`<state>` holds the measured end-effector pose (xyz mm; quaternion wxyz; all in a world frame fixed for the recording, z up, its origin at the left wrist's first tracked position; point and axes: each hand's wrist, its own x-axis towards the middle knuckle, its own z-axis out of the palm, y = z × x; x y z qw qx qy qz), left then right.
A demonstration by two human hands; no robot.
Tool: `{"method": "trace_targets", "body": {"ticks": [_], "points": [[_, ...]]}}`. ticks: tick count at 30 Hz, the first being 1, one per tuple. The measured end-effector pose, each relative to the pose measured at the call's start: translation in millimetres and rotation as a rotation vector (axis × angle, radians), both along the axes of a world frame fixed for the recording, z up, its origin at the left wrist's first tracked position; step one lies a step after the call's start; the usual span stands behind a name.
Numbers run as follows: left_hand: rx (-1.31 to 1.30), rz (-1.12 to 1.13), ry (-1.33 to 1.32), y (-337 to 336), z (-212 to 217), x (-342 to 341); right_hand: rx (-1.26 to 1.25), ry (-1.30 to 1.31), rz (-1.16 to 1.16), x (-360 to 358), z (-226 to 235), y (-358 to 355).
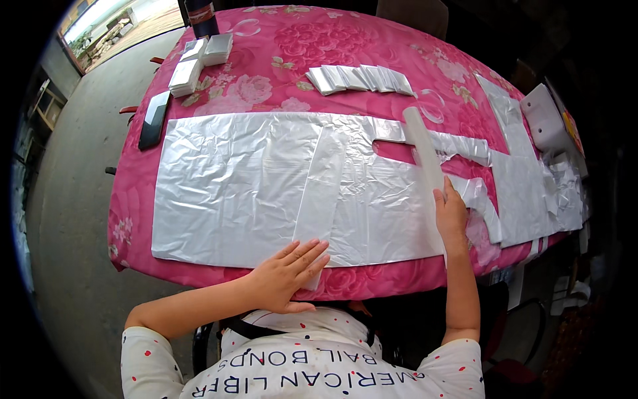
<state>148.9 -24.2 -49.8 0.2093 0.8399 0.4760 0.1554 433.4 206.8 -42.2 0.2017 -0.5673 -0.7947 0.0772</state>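
A large translucent white plastic bag (232,179) lies flat across the pink flowered tablecloth (286,40). Its middle part is folded into a narrow strip (322,183) running toward me. My left hand (289,272) lies flat, fingers spread, on the near end of that strip at the table's front edge. My right hand (450,213) presses on a long white flat ruler-like stick (425,156) that lies across the bag near its handle end, on the right.
A row of folded white bags (362,78) lies at the far middle. Small stacks of folded bags (199,60) and a dark cylinder (201,16) stand far left. A black flat object (154,120) sits at the left edge. More unfolded bags (531,179) pile at the right.
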Motion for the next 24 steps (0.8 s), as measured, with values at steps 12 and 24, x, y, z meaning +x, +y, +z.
{"method": "trace_targets", "body": {"ticks": [12, 24], "points": [[0.242, 0.015, 0.400, -24.7, -34.4, 30.3, -0.243, 0.097, 0.875, -93.5, 12.1, -115.7], [0.230, 0.080, 0.404, -31.5, -37.9, 45.0, 0.006, 0.210, 0.707, -172.0, -15.3, 5.4]]}}
